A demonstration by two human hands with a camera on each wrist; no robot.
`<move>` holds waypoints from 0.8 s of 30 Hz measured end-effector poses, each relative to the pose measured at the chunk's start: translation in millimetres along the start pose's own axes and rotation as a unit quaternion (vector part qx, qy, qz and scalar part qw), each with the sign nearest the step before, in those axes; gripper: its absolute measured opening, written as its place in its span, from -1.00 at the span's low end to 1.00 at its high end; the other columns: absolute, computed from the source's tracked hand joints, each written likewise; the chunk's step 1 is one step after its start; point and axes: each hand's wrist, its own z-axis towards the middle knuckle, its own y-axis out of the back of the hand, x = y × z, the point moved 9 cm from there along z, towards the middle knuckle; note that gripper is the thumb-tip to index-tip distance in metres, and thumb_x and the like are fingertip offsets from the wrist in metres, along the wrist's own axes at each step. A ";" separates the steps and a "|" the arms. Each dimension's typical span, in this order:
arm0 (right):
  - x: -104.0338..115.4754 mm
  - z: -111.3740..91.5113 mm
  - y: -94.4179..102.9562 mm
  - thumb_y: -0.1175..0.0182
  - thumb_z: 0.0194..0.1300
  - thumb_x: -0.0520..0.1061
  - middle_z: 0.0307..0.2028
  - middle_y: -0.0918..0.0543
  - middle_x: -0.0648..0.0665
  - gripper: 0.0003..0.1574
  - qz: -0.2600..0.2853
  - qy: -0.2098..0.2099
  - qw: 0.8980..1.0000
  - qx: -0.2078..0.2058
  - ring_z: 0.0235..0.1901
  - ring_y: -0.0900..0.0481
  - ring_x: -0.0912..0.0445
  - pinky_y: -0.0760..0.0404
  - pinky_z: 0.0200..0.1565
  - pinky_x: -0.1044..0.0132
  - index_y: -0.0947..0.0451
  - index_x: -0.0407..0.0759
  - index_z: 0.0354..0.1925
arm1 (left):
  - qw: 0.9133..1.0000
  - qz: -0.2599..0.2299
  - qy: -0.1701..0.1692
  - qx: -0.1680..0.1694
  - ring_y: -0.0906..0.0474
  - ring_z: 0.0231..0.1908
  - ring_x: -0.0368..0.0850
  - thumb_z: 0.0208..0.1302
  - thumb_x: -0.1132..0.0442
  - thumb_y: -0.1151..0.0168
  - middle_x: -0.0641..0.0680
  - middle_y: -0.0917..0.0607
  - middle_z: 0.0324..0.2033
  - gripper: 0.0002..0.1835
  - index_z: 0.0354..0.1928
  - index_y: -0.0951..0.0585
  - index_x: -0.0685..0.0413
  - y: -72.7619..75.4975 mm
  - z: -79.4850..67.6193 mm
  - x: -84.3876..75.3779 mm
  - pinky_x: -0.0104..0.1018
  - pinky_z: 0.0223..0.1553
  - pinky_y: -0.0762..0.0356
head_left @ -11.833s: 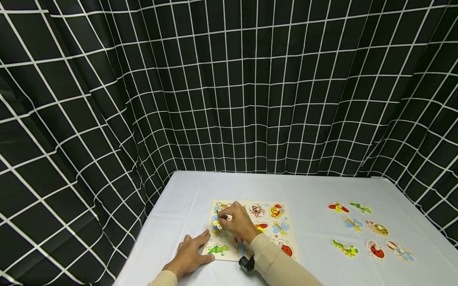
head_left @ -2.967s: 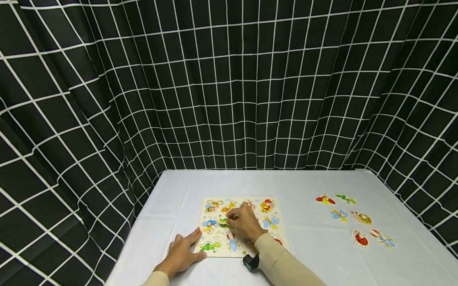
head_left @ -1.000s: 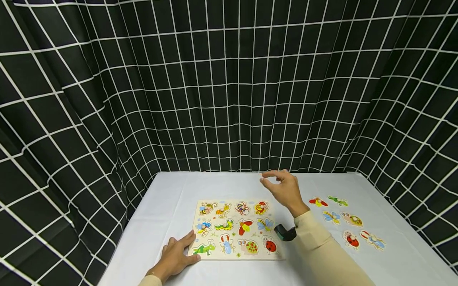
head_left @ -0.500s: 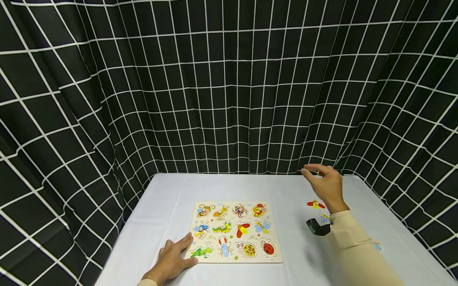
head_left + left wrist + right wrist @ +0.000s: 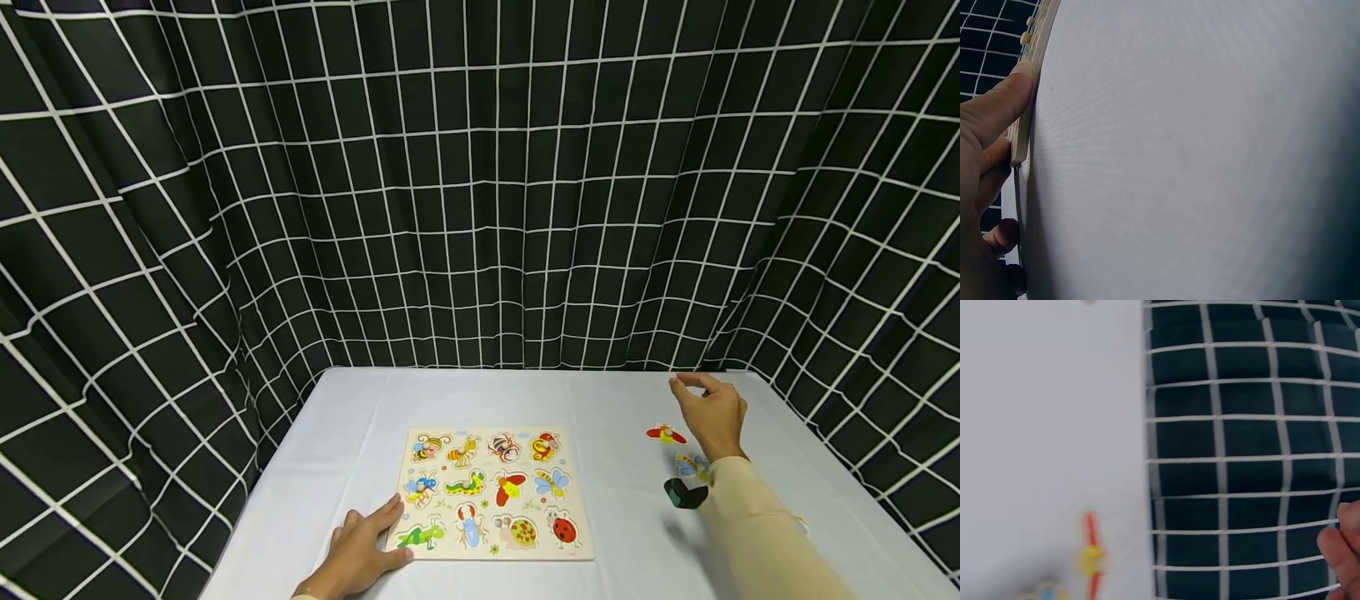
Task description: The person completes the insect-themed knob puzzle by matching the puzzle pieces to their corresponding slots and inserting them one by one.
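My left hand (image 5: 356,546) spans the near left corner of a wooden insect puzzle board (image 5: 457,555). Its thumb touches the front edge and its index finger the left edge; the left wrist view shows the thumb (image 5: 1007,94) against the board's rim. A knobbed caterpillar piece (image 5: 465,483) lies in the board's middle row. Over the loose pieces on the right hovers my right hand (image 5: 712,414), thumb and index fingertips close together, nothing visible between them. Nearby lie a red-winged beetle piece (image 5: 666,434) and a blue-and-yellow dragonfly piece (image 5: 692,467).
My right sleeve (image 5: 761,525) covers most other loose pieces; a bit of a blue one (image 5: 802,524) peeks out. A black wrist device (image 5: 686,493) sits at the cuff. White cloth (image 5: 330,467) covers the table, with a black gridded curtain (image 5: 495,250) behind.
The caterpillar piece went from the loose group into the board. My right hand let go, rose and swung right over the loose pieces, lowering slightly. My left hand stays at the board's corner.
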 end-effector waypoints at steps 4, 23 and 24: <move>-25.4 -4.6 -9.2 -0.22 0.31 0.06 -0.11 -0.64 -0.32 -0.55 -0.004 -0.035 0.999 0.006 0.01 -0.33 -0.26 -0.14 0.07 -0.16 -0.67 -0.27 -0.07 | 1.000 0.003 0.003 0.001 -0.16 -0.30 -0.13 -0.12 -0.16 -0.49 -0.06 -0.35 0.36 -0.13 0.29 -0.49 0.03 0.0 0.6 1.9 -0.17 -0.24 -0.16; -86.3 -25.7 -40.5 -0.21 0.28 0.02 -0.09 -0.58 -0.45 -0.59 -0.031 -0.104 0.994 0.030 0.05 -0.30 -0.35 -0.18 0.04 -0.19 -0.66 -0.29 -0.10 | 0.999 -0.029 -0.001 0.016 -0.15 -0.33 -0.10 -0.14 -0.15 -0.49 0.00 -0.37 0.35 -0.08 0.32 -0.45 0.05 -4.5 2.3 5.5 -0.19 -0.31 -0.14; -87.7 -26.2 -41.8 -0.21 0.28 0.01 -0.10 -0.59 -0.45 -0.60 -0.034 -0.100 0.994 0.030 0.04 -0.31 -0.34 -0.18 0.03 -0.18 -0.66 -0.28 -0.10 | 0.999 -0.031 -0.003 0.016 -0.15 -0.34 -0.10 -0.13 -0.15 -0.49 0.00 -0.36 0.35 -0.09 0.31 -0.46 0.06 -4.4 1.7 5.6 -0.20 -0.32 -0.13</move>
